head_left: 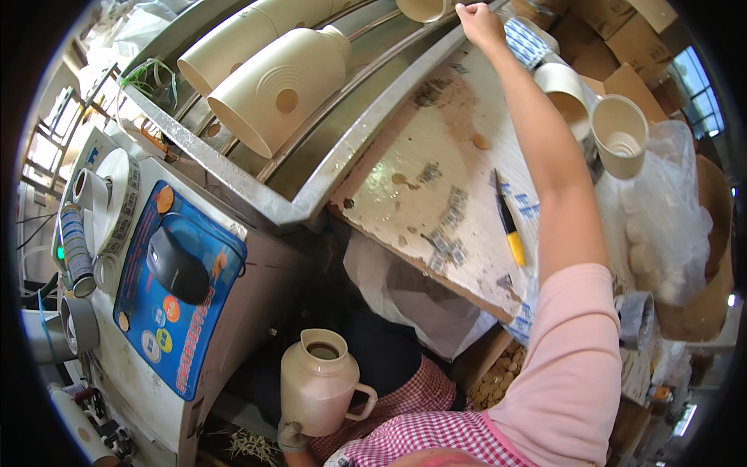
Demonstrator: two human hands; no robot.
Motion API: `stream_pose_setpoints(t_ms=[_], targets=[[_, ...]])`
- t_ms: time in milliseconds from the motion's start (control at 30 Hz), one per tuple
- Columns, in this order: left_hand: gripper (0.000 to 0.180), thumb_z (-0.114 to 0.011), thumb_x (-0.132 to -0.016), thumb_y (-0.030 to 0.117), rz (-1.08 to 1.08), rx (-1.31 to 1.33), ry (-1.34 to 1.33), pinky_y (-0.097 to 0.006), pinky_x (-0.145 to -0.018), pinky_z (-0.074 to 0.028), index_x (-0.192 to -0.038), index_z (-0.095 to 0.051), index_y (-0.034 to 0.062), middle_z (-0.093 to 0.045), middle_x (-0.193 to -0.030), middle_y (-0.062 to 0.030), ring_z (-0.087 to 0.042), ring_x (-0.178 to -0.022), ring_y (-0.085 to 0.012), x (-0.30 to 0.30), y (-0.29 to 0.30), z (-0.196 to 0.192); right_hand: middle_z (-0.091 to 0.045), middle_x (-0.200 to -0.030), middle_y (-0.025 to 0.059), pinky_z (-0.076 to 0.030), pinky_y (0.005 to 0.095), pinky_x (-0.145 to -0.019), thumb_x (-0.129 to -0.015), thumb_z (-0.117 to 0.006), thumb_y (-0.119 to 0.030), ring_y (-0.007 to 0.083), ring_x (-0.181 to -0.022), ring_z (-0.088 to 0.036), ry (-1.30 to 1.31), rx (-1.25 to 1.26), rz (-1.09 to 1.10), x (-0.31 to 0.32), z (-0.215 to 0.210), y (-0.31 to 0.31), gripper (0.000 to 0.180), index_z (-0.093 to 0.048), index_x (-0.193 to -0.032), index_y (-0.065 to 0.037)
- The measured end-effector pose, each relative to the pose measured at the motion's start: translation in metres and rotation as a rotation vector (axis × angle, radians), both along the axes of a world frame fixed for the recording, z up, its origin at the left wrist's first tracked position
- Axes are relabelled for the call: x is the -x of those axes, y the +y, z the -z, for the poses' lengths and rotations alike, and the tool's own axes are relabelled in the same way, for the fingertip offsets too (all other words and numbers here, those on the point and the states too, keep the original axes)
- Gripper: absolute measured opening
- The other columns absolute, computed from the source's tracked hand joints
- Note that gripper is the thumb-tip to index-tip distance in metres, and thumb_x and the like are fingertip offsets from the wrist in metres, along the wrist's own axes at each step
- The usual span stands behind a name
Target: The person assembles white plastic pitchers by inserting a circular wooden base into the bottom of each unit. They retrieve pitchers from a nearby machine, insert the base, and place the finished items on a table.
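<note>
A cream plastic jug (320,393) with a spout and side handle stands upright over my lap, its mouth open. My left hand (292,437), in what looks like a greyish glove, is closed against its lower left side, the fingers partly hidden. Far ahead, my right hand (481,25) reaches over the metal trough's rim, thumb and fingers pinched together. What they hold, if anything, is too small to make out. Just left of that hand lies a cream shell (424,8), cut by the picture's upper edge. A blue-and-white patterned bundle (526,43) sits beside my right wrist.
Cream bottle-shaped shells (280,89) lie on rods across the metal trough (233,175). Yellow-and-black cutter (507,222) and label scraps lie on the worktable (381,206). At left are a mouse (177,265), blue mat (194,350) and tape rolls. Open cream shells (618,136) stand right.
</note>
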State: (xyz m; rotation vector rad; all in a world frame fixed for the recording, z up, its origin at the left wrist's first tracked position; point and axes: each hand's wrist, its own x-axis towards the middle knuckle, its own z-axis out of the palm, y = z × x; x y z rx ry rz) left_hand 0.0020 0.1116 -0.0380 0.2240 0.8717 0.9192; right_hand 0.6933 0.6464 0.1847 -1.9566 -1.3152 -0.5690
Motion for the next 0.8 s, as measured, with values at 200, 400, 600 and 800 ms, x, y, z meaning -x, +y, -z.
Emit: stream_pose_setpoints(t_ms=[200, 400, 600, 800], targets=[[0.1, -0.088, -0.077, 0.026, -0.034, 0.069, 0.048, -0.053, -0.112, -0.045, -0.154, -0.033, -0.0088, -0.052, -0.148, -0.0262, -0.056, -0.133, -0.0394, -0.014, 0.019, -0.001, -0.066, -0.127, 0.0317, -0.052, 0.0483, -0.103, -0.093, -0.065, -0.055, 0.0441, -0.121, -0.064, 0.228, 0.216, 0.149, -0.054, 0.027, 0.113, 0.071, -0.066, -0.123, 0.009], [0.098, -0.086, -0.079, 0.028, -0.026, 0.136, 0.09, -0.053, -0.111, -0.046, -0.153, -0.034, -0.0092, -0.053, -0.147, -0.0268, -0.056, -0.132, -0.0396, -0.017, 0.034, 0.002, -0.074, -0.079, 0.0234, -0.062, 0.0439, -0.067, -0.099, -0.058, -0.018, 0.0306, -0.064, -0.074, -0.007, 0.514, 0.118, -0.104, 0.031, 0.171, 0.032, -0.073, -0.098, 0.01], [0.096, -0.085, -0.081, 0.029, 0.003, 0.124, 0.08, -0.053, -0.111, -0.047, -0.153, -0.035, -0.0095, -0.053, -0.147, -0.0275, -0.057, -0.131, -0.0397, -0.006, 0.03, 0.007, -0.07, -0.065, 0.0213, -0.058, 0.0418, -0.059, -0.094, -0.05, -0.011, 0.0293, -0.062, -0.074, 0.333, -0.055, 0.146, -0.112, 0.023, 0.152, 0.029, -0.073, -0.088, 0.005], [0.094, -0.084, -0.083, 0.031, 0.018, 0.022, 0.008, -0.053, -0.11, -0.048, -0.152, -0.035, -0.0099, -0.053, -0.146, -0.0282, -0.058, -0.131, -0.0398, 0.008, 0.007, 0.005, -0.072, -0.075, 0.0177, -0.053, 0.0389, -0.057, -0.097, -0.051, -0.012, 0.0248, -0.061, -0.069, 0.764, -0.385, 0.06, -0.062, 0.032, 0.086, 0.024, -0.07, -0.093, 0.002]])
